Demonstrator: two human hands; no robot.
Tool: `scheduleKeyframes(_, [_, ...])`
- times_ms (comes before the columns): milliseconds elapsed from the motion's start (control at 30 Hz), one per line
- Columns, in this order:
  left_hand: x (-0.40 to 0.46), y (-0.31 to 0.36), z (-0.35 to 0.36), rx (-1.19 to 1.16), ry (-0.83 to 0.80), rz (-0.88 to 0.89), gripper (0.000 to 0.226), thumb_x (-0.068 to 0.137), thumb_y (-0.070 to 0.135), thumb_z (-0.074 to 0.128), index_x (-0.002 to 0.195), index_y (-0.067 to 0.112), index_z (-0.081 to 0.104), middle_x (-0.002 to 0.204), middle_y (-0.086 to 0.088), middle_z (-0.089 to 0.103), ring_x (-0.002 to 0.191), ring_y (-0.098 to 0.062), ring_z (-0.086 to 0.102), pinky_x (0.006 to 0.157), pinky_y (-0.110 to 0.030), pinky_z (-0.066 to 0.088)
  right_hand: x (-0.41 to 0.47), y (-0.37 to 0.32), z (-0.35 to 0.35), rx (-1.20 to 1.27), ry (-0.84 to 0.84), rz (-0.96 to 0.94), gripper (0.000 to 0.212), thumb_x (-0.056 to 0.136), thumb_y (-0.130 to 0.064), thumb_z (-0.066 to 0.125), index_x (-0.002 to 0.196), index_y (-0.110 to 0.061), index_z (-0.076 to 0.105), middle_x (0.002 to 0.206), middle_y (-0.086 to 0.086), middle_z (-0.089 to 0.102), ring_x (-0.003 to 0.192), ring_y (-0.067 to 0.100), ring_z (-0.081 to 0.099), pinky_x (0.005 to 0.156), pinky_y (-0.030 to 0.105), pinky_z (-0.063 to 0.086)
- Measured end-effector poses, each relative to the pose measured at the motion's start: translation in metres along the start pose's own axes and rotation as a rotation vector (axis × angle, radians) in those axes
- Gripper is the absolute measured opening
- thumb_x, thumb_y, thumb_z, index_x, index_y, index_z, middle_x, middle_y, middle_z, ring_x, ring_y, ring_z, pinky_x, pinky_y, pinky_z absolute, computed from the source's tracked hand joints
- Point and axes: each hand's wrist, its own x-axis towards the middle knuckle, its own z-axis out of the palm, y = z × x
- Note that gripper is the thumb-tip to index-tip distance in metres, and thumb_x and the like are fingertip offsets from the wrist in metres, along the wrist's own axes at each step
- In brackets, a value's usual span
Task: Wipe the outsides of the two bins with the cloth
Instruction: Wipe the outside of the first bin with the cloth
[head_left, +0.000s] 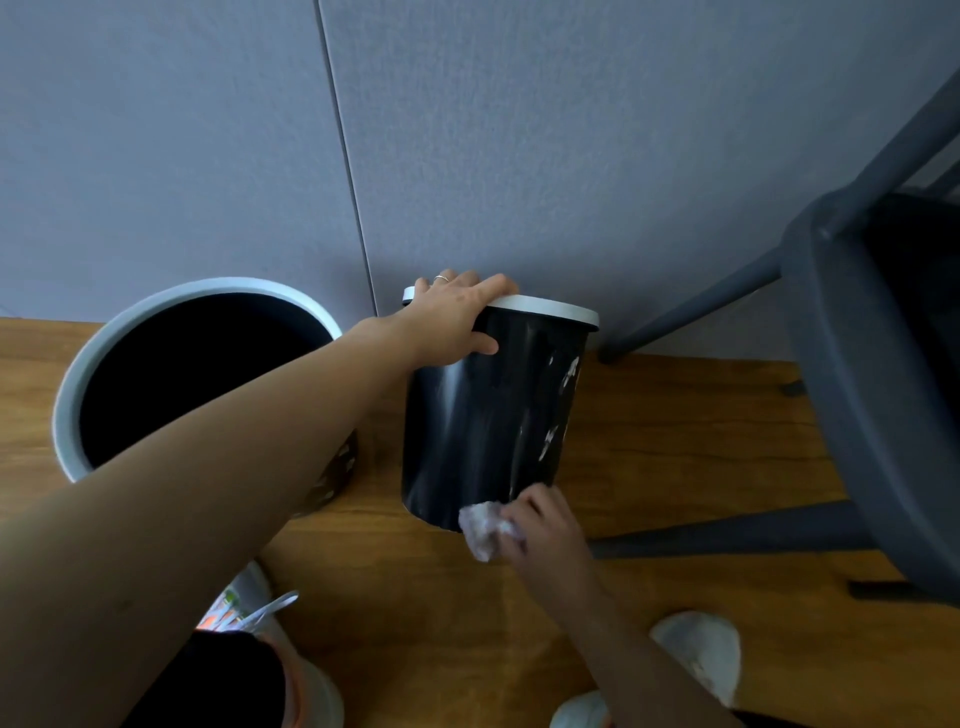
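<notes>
The right hand (540, 525) clenches a crumpled pale cloth (485, 530) and presses it against the bottom edge of the smaller black bin (478, 415), on the side facing the camera and toward its right. The left hand (457, 317) grips that bin's white rim (550, 306), fingers curled over the top and thumb down the outer wall, apparently steadying it. The bin stands on the wooden floor (675, 447) close to the grey wall (571, 156), its long axis roughly upright, so nearly all its outer surface lies above the cloth; the likely stroke runs upward along the wall toward the rim, or sideways round the base. White marks (569, 374) show on the right flank, above the cloth hand, which is the nearer of the 2. The second, larger bin (72, 395) stands open just to the left, beyond the left forearm, nearer that hand. A dark chair (857, 364) crowds the right side and may limit the elbow's swing.
</notes>
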Motion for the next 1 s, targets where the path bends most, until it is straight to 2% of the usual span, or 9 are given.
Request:
scheduleKeyframes(100, [0.000, 0.000, 0.000, 0.009, 0.001, 0.001, 0.055, 0.084, 0.034, 0.068, 0.130, 0.034, 0.037, 0.115, -0.004, 0.049, 0.112, -0.028, 0.040, 0.100, -0.052, 0.030, 0.014, 0.000, -0.005, -0.099, 0.010, -0.166, 0.019, 0.070, -0.008, 0.080, 0.083, -0.010, 0.067, 0.088, 0.004, 0.059, 0.083, 0.018, 0.053, 0.066, 0.030, 0.052])
scheduleKeyframes(233, [0.000, 0.005, 0.002, 0.038, 0.008, -0.008, 0.057, 0.083, 0.035, 0.069, 0.132, 0.034, 0.038, 0.114, -0.004, 0.049, 0.111, -0.029, 0.041, 0.096, -0.049, 0.031, 0.073, -0.004, -0.032, 0.033, 0.188, 0.119, 0.014, 0.084, -0.012, 0.070, 0.097, -0.009, 0.067, 0.101, 0.005, 0.055, 0.091, 0.018, 0.051, 0.073, 0.030, 0.049])
scheduleKeyframes(333, [0.000, 0.008, 0.002, 0.060, 0.006, -0.007, 0.058, 0.084, 0.035, 0.068, 0.132, 0.034, 0.037, 0.115, -0.004, 0.049, 0.112, -0.029, 0.041, 0.097, -0.050, 0.031, 0.105, -0.007, -0.047, 0.009, 0.296, 0.148, 0.013, 0.086, -0.015, 0.069, 0.097, -0.008, 0.067, 0.098, 0.007, 0.055, 0.091, 0.018, 0.050, 0.074, 0.025, 0.041])
scheduleKeyframes(500, [-0.001, 0.002, -0.002, 0.033, 0.006, -0.041, 0.058, 0.085, 0.034, 0.068, 0.134, 0.033, 0.036, 0.119, -0.005, 0.048, 0.115, -0.031, 0.040, 0.099, -0.050, 0.031, 0.066, -0.010, -0.027, -0.010, 0.126, 0.098, 0.012, 0.084, -0.015, 0.069, 0.095, -0.012, 0.067, 0.100, 0.004, 0.053, 0.092, 0.018, 0.049, 0.074, 0.027, 0.046])
scheduleKeyframes(633, [-0.002, -0.004, -0.002, -0.010, 0.004, -0.038, 0.055, 0.085, 0.034, 0.067, 0.132, 0.034, 0.036, 0.122, -0.005, 0.049, 0.116, -0.030, 0.039, 0.100, -0.052, 0.029, 0.021, -0.007, -0.009, -0.003, 0.012, 0.098, 0.010, 0.079, -0.013, 0.073, 0.087, -0.012, 0.068, 0.093, 0.003, 0.055, 0.085, 0.017, 0.054, 0.067, 0.022, 0.044])
scheduleKeyframes(733, [-0.003, -0.006, -0.002, 0.004, 0.005, -0.049, 0.057, 0.085, 0.035, 0.067, 0.132, 0.034, 0.036, 0.123, -0.006, 0.049, 0.116, -0.030, 0.040, 0.100, -0.051, 0.030, 0.027, -0.005, -0.017, 0.071, -0.026, 0.088, 0.004, 0.085, -0.014, 0.066, 0.087, -0.010, 0.066, 0.092, 0.001, 0.058, 0.086, 0.016, 0.052, 0.068, 0.029, 0.046])
scheduleKeyframes(833, [-0.004, -0.009, -0.002, -0.002, 0.001, -0.072, 0.058, 0.084, 0.035, 0.068, 0.132, 0.034, 0.036, 0.123, -0.005, 0.049, 0.116, -0.031, 0.040, 0.099, -0.051, 0.031, 0.047, -0.006, -0.042, 0.249, 0.088, 0.316, 0.007, 0.091, -0.027, 0.061, 0.090, -0.028, 0.054, 0.090, -0.013, 0.049, 0.078, 0.006, 0.048, 0.060, 0.018, 0.039])
scheduleKeyframes(933, [-0.006, -0.007, -0.001, -0.007, -0.008, -0.073, 0.057, 0.084, 0.035, 0.068, 0.132, 0.035, 0.036, 0.123, -0.005, 0.049, 0.114, -0.030, 0.040, 0.098, -0.050, 0.031, 0.067, -0.004, -0.065, 0.288, 0.185, 0.427, 0.011, 0.092, -0.039, 0.057, 0.091, -0.033, 0.047, 0.091, -0.009, 0.048, 0.073, 0.002, 0.048, 0.051, 0.012, 0.035])
scheduleKeyframes(1000, [-0.006, -0.005, -0.001, -0.015, -0.011, -0.065, 0.056, 0.084, 0.035, 0.068, 0.131, 0.034, 0.037, 0.122, -0.004, 0.050, 0.113, -0.030, 0.040, 0.098, -0.050, 0.031, 0.080, -0.003, -0.076, 0.326, 0.277, 0.493, 0.012, 0.092, -0.039, 0.057, 0.094, -0.032, 0.047, 0.092, -0.006, 0.048, 0.075, 0.005, 0.050, 0.053, 0.013, 0.037])
